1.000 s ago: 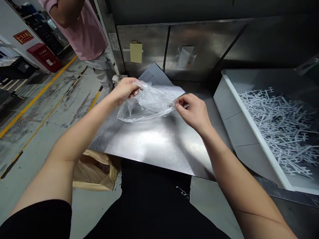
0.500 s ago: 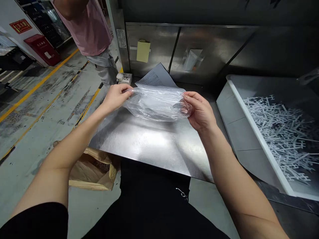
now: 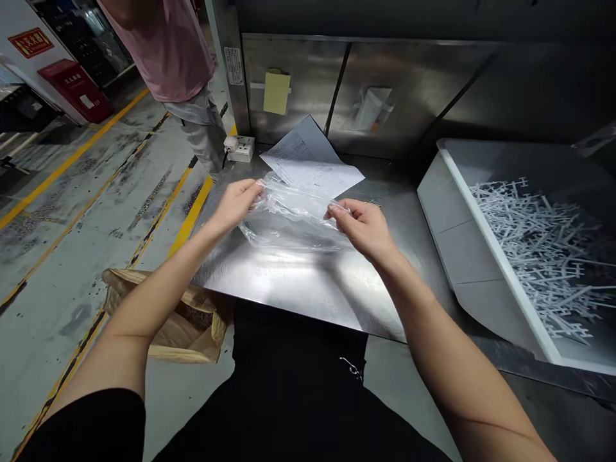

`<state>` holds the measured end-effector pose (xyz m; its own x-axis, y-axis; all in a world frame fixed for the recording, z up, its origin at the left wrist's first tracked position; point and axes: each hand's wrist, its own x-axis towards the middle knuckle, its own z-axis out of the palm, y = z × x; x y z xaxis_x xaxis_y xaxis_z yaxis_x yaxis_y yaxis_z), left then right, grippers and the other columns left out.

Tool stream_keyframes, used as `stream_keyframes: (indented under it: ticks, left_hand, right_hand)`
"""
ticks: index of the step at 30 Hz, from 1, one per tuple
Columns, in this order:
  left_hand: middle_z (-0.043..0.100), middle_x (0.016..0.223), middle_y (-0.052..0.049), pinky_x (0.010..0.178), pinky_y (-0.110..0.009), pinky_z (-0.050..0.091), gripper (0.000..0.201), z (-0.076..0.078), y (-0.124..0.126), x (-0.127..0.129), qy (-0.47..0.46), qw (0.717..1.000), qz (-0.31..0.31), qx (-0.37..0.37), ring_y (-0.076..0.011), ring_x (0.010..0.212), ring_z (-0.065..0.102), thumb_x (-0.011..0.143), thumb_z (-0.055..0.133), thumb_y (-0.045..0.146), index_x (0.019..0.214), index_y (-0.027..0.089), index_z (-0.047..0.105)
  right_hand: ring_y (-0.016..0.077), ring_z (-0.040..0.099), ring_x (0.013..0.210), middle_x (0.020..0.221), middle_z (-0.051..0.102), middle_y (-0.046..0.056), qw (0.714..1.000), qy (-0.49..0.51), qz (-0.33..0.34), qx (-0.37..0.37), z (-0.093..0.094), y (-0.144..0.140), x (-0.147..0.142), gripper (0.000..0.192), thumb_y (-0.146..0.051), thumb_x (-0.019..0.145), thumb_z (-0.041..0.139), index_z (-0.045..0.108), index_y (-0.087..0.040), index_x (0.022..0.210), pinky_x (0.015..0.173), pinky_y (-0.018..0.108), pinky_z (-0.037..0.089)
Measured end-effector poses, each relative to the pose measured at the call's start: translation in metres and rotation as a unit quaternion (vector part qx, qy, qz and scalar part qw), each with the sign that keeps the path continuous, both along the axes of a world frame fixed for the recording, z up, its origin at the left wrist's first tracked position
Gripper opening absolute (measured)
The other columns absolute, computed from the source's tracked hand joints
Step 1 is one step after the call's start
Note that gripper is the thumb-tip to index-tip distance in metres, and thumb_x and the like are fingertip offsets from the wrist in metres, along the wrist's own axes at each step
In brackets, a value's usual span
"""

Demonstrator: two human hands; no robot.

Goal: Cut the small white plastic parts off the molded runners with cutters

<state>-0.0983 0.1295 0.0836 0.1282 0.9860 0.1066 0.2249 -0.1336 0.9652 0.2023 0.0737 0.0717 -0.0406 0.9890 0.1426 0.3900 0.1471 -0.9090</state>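
Observation:
A clear plastic bag (image 3: 298, 224) is stretched between my two hands, over the metal table (image 3: 269, 279). My left hand (image 3: 237, 204) pinches its upper left edge. At its upper right edge my right hand (image 3: 363, 226) is closed, thumb against fingers. The bag looks flat, with the table showing through it. Just behind the bag lie printed paper sheets (image 3: 310, 154), partly covered by its upper edge.
To the right stands a grey bin (image 3: 491, 256) of small white plastic pieces (image 3: 543, 256). A power socket (image 3: 242, 149) sits at the table's back left. Below, at left, an open sack (image 3: 187, 343) stands on the floor. A person in a pink shirt (image 3: 176, 58) stands beyond.
Both hands have come lower with the bag, and my right hand has moved left, closer to my left hand. More of the printed paper shows now.

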Motion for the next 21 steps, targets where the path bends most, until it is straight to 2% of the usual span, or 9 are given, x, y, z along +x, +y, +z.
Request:
stream_keyframes:
  ticks: [3,5,7,9,11,13,16,19,21]
  left_hand:
    - [0.049,0.062,0.003,0.060,-0.023,0.027,0.032,-0.016,-0.011,-0.012,0.103,0.991,0.030,0.085,-0.0138,0.062,0.042,0.100,0.075,0.039,0.075,0.020,0.071]
    - [0.058,0.069,0.001,0.066,-0.025,0.036,0.024,-0.018,-0.023,-0.019,0.156,0.980,0.048,0.112,-0.0169,0.069,0.052,0.101,0.074,0.039,0.085,0.021,0.076]
    - [0.073,0.093,-0.005,0.083,-0.031,0.049,0.018,-0.015,-0.041,-0.021,0.200,0.963,0.069,0.168,-0.0234,0.090,0.066,0.100,0.075,0.038,0.107,0.024,0.081]
    - [0.075,0.128,-0.012,0.107,-0.042,0.053,0.035,-0.011,-0.063,-0.016,0.230,0.933,0.088,0.263,-0.0319,0.122,0.069,0.097,0.077,0.037,0.130,0.025,0.078]
    - [0.072,0.141,-0.014,0.120,-0.051,0.050,0.042,-0.012,-0.087,-0.003,0.246,0.901,0.068,0.350,-0.0353,0.137,0.066,0.096,0.078,0.035,0.137,0.028,0.075]
    - [0.076,0.135,-0.011,0.118,-0.052,0.054,0.029,-0.021,-0.104,0.012,0.260,0.880,-0.005,0.398,-0.0331,0.132,0.070,0.100,0.074,0.031,0.128,0.031,0.078]
    - [0.080,0.125,-0.010,0.101,-0.047,0.061,0.017,-0.044,-0.108,0.031,0.306,0.864,-0.094,0.388,-0.0296,0.117,0.076,0.108,0.062,0.028,0.112,0.026,0.078]
    - [0.081,0.117,-0.011,0.089,-0.041,0.060,0.028,-0.064,-0.095,0.035,0.377,0.867,-0.096,0.312,-0.0265,0.103,0.077,0.116,0.050,0.030,0.112,0.019,0.076]
    - [0.080,0.106,-0.009,0.082,-0.038,0.058,0.033,-0.070,-0.090,0.033,0.418,0.861,-0.102,0.271,-0.0248,0.094,0.075,0.119,0.048,0.033,0.110,0.018,0.076]
  right_hand:
    - [0.0173,0.048,0.063,0.062,0.052,-0.003,0.998,-0.027,-0.049,0.023,-0.012,-0.002,0.011,0.031,-0.049,0.097,0.075,0.075,-0.024,0.079,0.060,0.031,0.036]
    - [0.0198,0.055,0.068,0.069,0.059,-0.001,0.995,-0.064,-0.065,0.035,-0.013,-0.007,0.018,0.023,-0.046,0.096,0.076,0.077,-0.025,0.086,0.065,0.034,0.043]
    - [0.0255,0.067,0.085,0.090,0.073,0.004,0.990,-0.104,-0.064,0.072,-0.007,-0.020,0.020,0.018,-0.043,0.099,0.076,0.082,-0.027,0.105,0.079,0.041,0.054]
    - [0.0331,0.072,0.114,0.121,0.077,0.010,0.976,-0.133,-0.069,0.158,0.003,-0.039,0.014,0.027,-0.040,0.102,0.075,0.081,-0.030,0.126,0.100,0.051,0.058]
    - [0.0373,0.069,0.129,0.135,0.075,0.013,0.950,-0.143,-0.078,0.267,0.010,-0.061,0.001,0.031,-0.034,0.104,0.074,0.079,-0.030,0.134,0.113,0.058,0.055]
    - [0.0361,0.072,0.124,0.129,0.077,0.012,0.936,-0.126,-0.020,0.327,0.010,-0.076,-0.016,0.032,-0.026,0.107,0.069,0.078,-0.032,0.138,0.109,0.056,0.059]
    - [0.0316,0.078,0.115,0.125,0.081,0.010,0.951,-0.122,0.136,0.248,-0.008,-0.075,-0.038,0.035,-0.021,0.112,0.057,0.077,-0.031,0.140,0.097,0.049,0.065]
    - [0.0322,0.077,0.127,0.137,0.080,0.013,0.959,-0.212,0.140,0.124,-0.032,-0.050,-0.048,0.037,-0.024,0.114,0.051,0.075,-0.025,0.142,0.108,0.050,0.063]
    - [0.0356,0.073,0.135,0.144,0.079,0.016,0.953,-0.254,0.135,0.094,-0.041,-0.032,-0.050,0.040,-0.026,0.113,0.051,0.074,-0.020,0.145,0.116,0.055,0.060]
